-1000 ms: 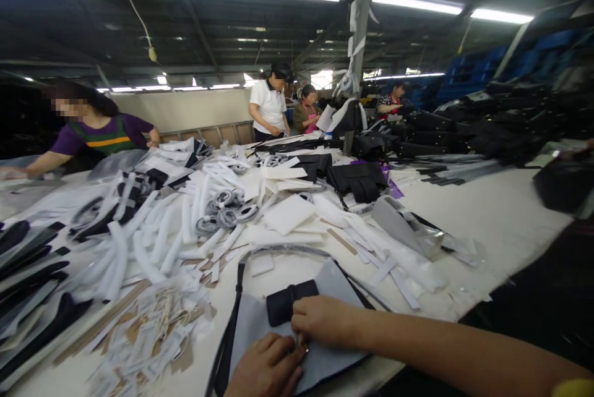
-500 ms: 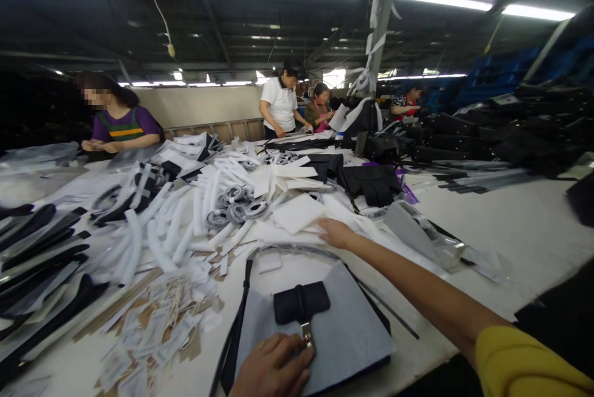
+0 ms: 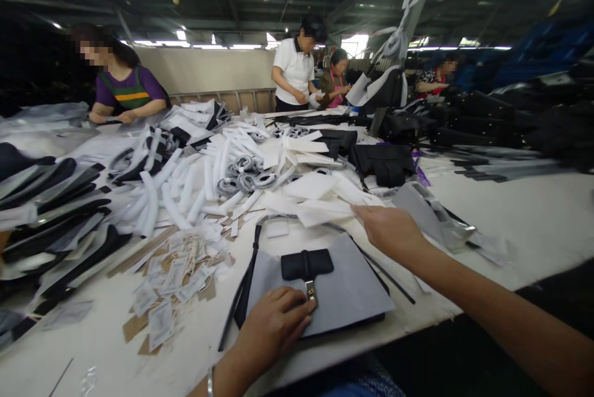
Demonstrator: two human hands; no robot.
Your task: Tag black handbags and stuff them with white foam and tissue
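Note:
A black handbag (image 3: 371,318) lies on the table in front of me, a light grey sheet (image 3: 346,276) covering its front. Over that sheet sits a black strap tab (image 3: 320,264) with a gold metal clasp (image 3: 310,290). My left hand (image 3: 278,316) rests on the bag's lower front, its fingers laid beside the clasp. Beyond the bag's top edge, my right hand (image 3: 387,227) pinches the edge of a white sheet (image 3: 325,210) at the pile. The bag's black shoulder strap (image 3: 241,289) loops along its left side and top.
Paper tags with strings (image 3: 179,276) lie left of the bag. Behind are white foam strips (image 3: 151,199), coiled grey-wrapped straps (image 3: 244,180) and another black bag (image 3: 384,165). Black pieces (image 3: 60,199) are stacked at far left. Several co-workers (image 3: 294,69) are across the table.
My right hand has drawn back a little and now pinches a white sheet, which has shifted toward the bag. My left hand stays by the clasp. The camera has tilted downward.

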